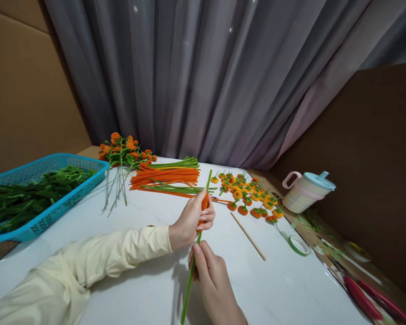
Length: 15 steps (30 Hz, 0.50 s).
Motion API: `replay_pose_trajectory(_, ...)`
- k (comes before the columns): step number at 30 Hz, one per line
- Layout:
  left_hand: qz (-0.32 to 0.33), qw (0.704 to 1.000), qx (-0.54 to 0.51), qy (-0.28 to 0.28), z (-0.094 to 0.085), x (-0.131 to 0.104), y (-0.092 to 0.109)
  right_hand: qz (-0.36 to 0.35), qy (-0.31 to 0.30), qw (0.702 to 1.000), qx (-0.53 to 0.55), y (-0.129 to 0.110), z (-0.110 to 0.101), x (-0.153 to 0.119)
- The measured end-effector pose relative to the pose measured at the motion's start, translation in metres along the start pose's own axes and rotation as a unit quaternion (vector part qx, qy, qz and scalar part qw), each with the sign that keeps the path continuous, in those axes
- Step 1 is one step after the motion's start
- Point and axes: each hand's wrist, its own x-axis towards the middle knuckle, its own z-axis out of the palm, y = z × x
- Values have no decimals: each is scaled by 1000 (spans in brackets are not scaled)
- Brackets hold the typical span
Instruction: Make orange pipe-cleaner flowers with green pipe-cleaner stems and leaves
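In the middle of the head view my left hand [187,221] is closed round a coiled orange pipe cleaner [205,202], partly hidden by the fingers. A green pipe cleaner [187,291] runs through or along the coil; one end pokes out above the left hand, the other slants down toward the bottom edge. Just below, my right hand [214,277] pinches that green pipe cleaner between thumb and fingers. Beyond the hands lie straight orange pipe cleaners [169,177] and a bundle of green pipe cleaners [176,163].
Small orange and yellow pipe-cleaner flowers [256,197] spread at right, near a wooden stick [248,237], green tape roll [299,246], cup [304,192] and red-handled tool [362,298]. At left stand a blue basket [62,216] of green leaves and stemmed orange flowers [130,145].
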Motion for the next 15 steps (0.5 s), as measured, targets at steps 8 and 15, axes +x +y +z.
replay_pose_trajectory(8,-30,999,28,-32,3,-6,-5,2,21,1000,-9,-1,-3,2)
replay_pose_trajectory(15,17,1000,10,-4,2,1,4,0,-40,999,-18,0,-2,-1)
